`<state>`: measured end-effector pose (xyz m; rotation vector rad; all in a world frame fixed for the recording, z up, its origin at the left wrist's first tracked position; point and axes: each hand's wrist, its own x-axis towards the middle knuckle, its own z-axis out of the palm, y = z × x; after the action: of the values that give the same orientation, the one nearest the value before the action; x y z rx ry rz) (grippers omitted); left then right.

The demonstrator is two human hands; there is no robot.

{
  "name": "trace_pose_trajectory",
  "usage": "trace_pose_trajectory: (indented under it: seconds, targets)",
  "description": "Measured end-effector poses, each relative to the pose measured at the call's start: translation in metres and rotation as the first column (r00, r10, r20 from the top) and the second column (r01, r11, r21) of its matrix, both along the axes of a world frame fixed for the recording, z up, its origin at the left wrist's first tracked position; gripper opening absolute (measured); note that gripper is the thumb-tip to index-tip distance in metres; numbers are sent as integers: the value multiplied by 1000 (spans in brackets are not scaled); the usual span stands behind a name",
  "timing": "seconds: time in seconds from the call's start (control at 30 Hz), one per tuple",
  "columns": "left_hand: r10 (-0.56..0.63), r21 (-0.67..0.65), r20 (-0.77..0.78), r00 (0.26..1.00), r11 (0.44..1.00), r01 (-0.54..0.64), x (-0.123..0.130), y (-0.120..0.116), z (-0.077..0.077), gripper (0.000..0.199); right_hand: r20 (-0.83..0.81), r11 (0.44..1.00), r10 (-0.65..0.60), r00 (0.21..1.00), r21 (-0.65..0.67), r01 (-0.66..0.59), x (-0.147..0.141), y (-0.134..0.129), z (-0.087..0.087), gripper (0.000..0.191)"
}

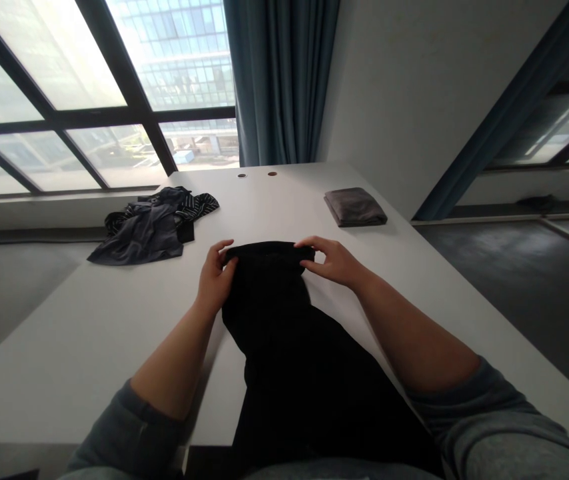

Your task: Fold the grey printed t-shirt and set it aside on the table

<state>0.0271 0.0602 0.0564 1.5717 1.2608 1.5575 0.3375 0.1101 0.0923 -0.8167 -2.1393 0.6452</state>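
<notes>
A black garment (284, 333) stretches from the middle of the white table (89, 360) down over its front edge towards my body. My left hand (216, 277) grips the left corner of its far edge, thumb on the near side. At the right corner of that same edge, my right hand (332, 262) pinches the cloth between thumb and fingers. The far edge lies nearly straight between both hands and looks slightly raised. Dark shadow hides the folds lower down.
A crumpled heap of dark grey and black striped clothes (149, 230) lies at the table's left side. A folded grey-brown cloth (355, 207) rests at the back right. Two round inserts are near the far edge, before a blue curtain (282, 80).
</notes>
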Motion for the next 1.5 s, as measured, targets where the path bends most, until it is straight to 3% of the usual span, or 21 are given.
trace_pose_trajectory:
  seconds: [0.07,0.1,0.2,0.27,0.33,0.43,0.57,0.67,0.8,0.83,0.93,1.0,1.1,1.2,1.3,1.43,1.5]
  targets:
    - [-90,-12,92,992,996,92,0,1,1,47,-26,997,35,999,-61,-37,3,1,0,58]
    - [-134,-18,135,982,990,138,1,1,2,48,-22,995,51,998,-88,-52,4,2,0,57]
    - [-212,-38,193,958,974,224,3,-2,5,55,20,990,45,999,-136,-42,5,4,-1,27]
    - [-220,-92,146,964,968,235,6,-5,7,65,11,990,-21,1000,-143,22,3,2,1,26]
    - [-190,-169,49,981,966,195,8,-7,7,65,-23,989,-64,998,-131,61,0,-3,6,34]
    - [-114,-212,-51,992,972,100,10,-9,9,46,-87,992,4,996,-127,-15,-4,-10,13,40]
    - [36,-78,-141,989,996,-47,10,-7,12,37,-102,936,130,986,-316,-156,-3,-10,13,32]
    - [122,-33,-167,978,991,-130,7,-5,12,43,-148,901,125,981,-398,-175,-2,-4,7,33]
    - [-34,-325,-243,969,945,-48,-2,-2,6,74,-149,969,-124,981,-232,87,-2,3,3,26]
    - [-116,-402,-308,944,916,-18,-5,-1,4,72,-141,971,-194,971,-172,169,-2,4,3,25]
    - [-314,-505,-473,823,862,38,-13,2,0,35,-118,946,-323,939,-52,319,-1,5,3,25]
    - [-286,-456,-537,793,890,11,-19,5,-1,22,-88,936,-352,932,-33,350,2,6,5,25]
    - [-59,-292,-584,809,946,-142,-27,12,-1,18,-21,934,-356,934,-25,355,8,9,12,27]
    - [52,-271,-497,866,939,-213,-34,24,7,19,77,935,-353,932,6,354,17,15,30,27]
    - [-17,-363,-316,949,926,-104,-41,39,31,15,216,939,-343,914,76,334,31,24,67,25]
    - [-162,-376,-142,977,921,99,-52,57,94,19,314,968,-250,916,86,235,51,28,142,27]
    - [-150,-314,-153,977,945,96,-55,59,135,22,365,977,-212,907,111,184,58,20,182,27]
